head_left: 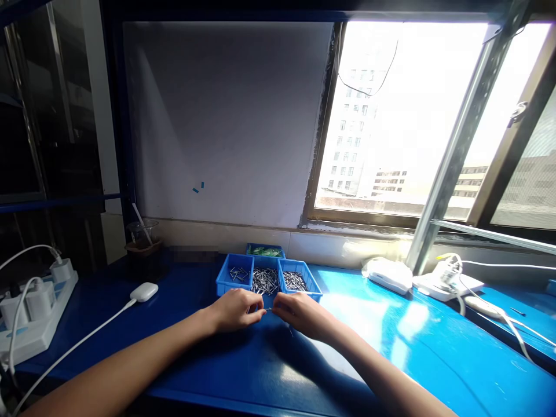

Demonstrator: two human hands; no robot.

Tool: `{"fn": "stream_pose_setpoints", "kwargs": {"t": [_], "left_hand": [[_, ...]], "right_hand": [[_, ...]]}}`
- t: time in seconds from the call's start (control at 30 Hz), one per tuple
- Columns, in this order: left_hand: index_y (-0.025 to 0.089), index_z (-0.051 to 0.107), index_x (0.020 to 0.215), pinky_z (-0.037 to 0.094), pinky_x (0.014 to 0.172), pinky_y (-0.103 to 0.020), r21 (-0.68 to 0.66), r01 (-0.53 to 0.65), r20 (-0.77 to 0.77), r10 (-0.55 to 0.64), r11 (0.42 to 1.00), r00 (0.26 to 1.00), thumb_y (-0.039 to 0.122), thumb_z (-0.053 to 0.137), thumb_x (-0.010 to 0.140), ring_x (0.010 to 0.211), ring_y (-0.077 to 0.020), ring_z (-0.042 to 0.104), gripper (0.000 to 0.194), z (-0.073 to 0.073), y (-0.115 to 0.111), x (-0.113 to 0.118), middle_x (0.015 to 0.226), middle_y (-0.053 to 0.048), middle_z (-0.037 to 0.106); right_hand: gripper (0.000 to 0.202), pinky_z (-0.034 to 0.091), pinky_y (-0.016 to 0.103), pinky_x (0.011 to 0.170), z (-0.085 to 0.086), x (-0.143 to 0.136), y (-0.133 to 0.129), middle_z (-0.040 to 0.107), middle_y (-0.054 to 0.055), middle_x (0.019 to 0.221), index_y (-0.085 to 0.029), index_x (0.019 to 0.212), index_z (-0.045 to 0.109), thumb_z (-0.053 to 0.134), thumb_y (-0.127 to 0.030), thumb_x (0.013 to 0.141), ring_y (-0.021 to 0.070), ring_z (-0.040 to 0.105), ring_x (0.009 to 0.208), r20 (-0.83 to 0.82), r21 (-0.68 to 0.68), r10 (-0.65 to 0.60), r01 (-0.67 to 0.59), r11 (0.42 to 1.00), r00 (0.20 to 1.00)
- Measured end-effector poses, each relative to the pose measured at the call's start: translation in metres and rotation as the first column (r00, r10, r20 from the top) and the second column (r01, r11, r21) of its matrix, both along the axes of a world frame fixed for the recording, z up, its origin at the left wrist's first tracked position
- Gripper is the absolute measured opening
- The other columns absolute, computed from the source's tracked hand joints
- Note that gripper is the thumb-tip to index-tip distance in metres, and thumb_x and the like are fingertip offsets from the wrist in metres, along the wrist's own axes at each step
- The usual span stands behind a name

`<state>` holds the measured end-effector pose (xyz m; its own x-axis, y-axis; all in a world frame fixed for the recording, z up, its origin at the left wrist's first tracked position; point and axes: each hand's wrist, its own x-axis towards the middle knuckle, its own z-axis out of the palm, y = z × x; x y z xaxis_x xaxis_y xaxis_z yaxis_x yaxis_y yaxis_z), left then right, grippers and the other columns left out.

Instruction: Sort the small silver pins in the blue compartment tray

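Observation:
Over the front of the blue bins, my left hand [237, 310] and my right hand [302, 313] meet almost fingertip to fingertip. Both are closed in a pinch, with a small thin metal pin [269, 309] spanning the gap between them. Other slim metal pieces show by my left fingers, partly hidden. Just beyond, the left blue bin [226, 286] contains a few loose metal pins [238, 274]. A denser heap of dark metal pins [266, 279] fills the middle bin, whose front my hands partly cover. Small metal pieces [295, 281] lie in the right blue bin [314, 294].
Behind is a blue bin [266, 245] with green contents. A lidded cup with a straw [145, 234], a white charger case [144, 292] on a cable and a power strip [39, 324] are at left. White devices [388, 275] and cables stand right, by a metal post [452, 139].

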<state>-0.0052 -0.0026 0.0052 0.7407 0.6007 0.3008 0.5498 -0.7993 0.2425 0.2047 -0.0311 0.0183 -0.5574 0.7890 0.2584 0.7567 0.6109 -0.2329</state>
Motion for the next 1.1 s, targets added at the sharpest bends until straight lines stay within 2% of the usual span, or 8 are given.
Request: {"fn": "stream_pose_setpoints", "kwargs": {"t": [0.27, 0.4, 0.5, 0.67, 0.83, 1.0, 1.1], "left_hand": [[0.016, 0.056, 0.079, 0.037, 0.056, -0.023, 0.209, 0.012, -0.088, 0.007, 0.978, 0.996, 0.024, 0.048, 0.093, 0.065, -0.0154, 0.059, 0.018, -0.004, 0.003, -0.001, 0.074, -0.002, 0.063], [0.016, 0.054, 0.077, 0.034, 0.053, -0.023, 0.251, 0.034, -0.115, -0.006, 0.967, 0.993, 0.024, 0.045, 0.095, 0.062, -0.0152, 0.058, 0.021, -0.008, 0.006, -0.001, 0.071, -0.002, 0.062], [0.016, 0.054, 0.076, 0.032, 0.052, -0.024, 0.252, 0.049, -0.115, -0.02, 0.967, 0.993, 0.024, 0.042, 0.096, 0.059, -0.0148, 0.056, 0.024, -0.01, 0.008, -0.002, 0.069, -0.002, 0.06], [0.016, 0.053, 0.077, 0.03, 0.051, -0.025, 0.22, 0.045, -0.124, -0.018, 0.974, 0.992, 0.024, 0.042, 0.097, 0.057, -0.0144, 0.055, 0.024, -0.013, 0.01, -0.002, 0.068, -0.001, 0.06], [0.016, 0.055, 0.077, 0.032, 0.053, -0.025, 0.189, 0.039, -0.113, -0.018, 0.981, 0.993, 0.024, 0.043, 0.096, 0.06, -0.0148, 0.056, 0.024, -0.01, 0.007, -0.003, 0.07, -0.001, 0.06], [0.018, 0.06, 0.099, 0.04, 0.061, -0.023, 0.134, 0.068, -0.036, -0.064, 0.989, 0.997, 0.029, 0.054, 0.091, 0.068, -0.0148, 0.059, 0.015, -0.004, 0.001, -0.001, 0.081, -0.001, 0.063], [0.018, 0.061, 0.101, 0.043, 0.065, -0.023, 0.133, 0.083, -0.011, -0.082, 0.988, 0.997, 0.024, 0.054, 0.09, 0.074, -0.0158, 0.061, 0.015, -0.005, 0.001, 0.0, 0.085, -0.002, 0.064]], "right_hand": [[0.02, 0.032, 0.023, 0.052, -0.001, 0.002, 0.001, 0.063, 0.001, 0.065, -0.018, 0.082, 0.066, 0.051, -0.027, 0.091, 0.0135, 0.055, 0.058, 0.061, 0.014, 0.004, -0.005, 1.0, 0.998], [0.024, 0.032, 0.023, 0.052, 0.0, 0.002, -0.001, 0.062, 0.001, 0.064, -0.018, 0.083, 0.065, 0.046, -0.028, 0.094, 0.0135, 0.054, 0.057, 0.093, 0.002, 0.029, -0.029, 1.0, 0.995], [0.027, 0.031, 0.023, 0.053, 0.003, 0.002, -0.003, 0.063, 0.002, 0.066, -0.018, 0.084, 0.065, 0.042, -0.028, 0.095, 0.0139, 0.055, 0.059, 0.098, 0.006, 0.018, -0.018, 1.0, 0.995], [0.018, 0.029, 0.023, 0.052, 0.006, 0.002, -0.006, 0.066, 0.001, 0.07, -0.021, 0.095, 0.063, 0.047, -0.027, 0.092, 0.0144, 0.057, 0.061, 0.077, -0.014, -0.02, 0.021, 1.0, 0.997], [0.017, 0.031, 0.023, 0.054, 0.004, 0.002, -0.004, 0.067, 0.001, 0.07, -0.02, 0.091, 0.065, 0.048, -0.023, 0.09, 0.0148, 0.058, 0.062, 0.067, -0.033, -0.013, 0.015, 0.999, 0.998], [0.022, 0.031, 0.023, 0.054, 0.0, 0.001, -0.003, 0.064, 0.002, 0.068, -0.019, 0.095, 0.064, 0.042, -0.023, 0.092, 0.0146, 0.055, 0.06, 0.066, -0.024, -0.024, 0.026, 0.999, 0.998], [0.024, 0.031, 0.023, 0.053, 0.0, 0.0, -0.004, 0.063, 0.002, 0.067, -0.019, 0.094, 0.063, 0.04, -0.025, 0.093, 0.0148, 0.054, 0.059, 0.059, -0.007, 0.001, 0.0, 1.0, 0.998]]}}
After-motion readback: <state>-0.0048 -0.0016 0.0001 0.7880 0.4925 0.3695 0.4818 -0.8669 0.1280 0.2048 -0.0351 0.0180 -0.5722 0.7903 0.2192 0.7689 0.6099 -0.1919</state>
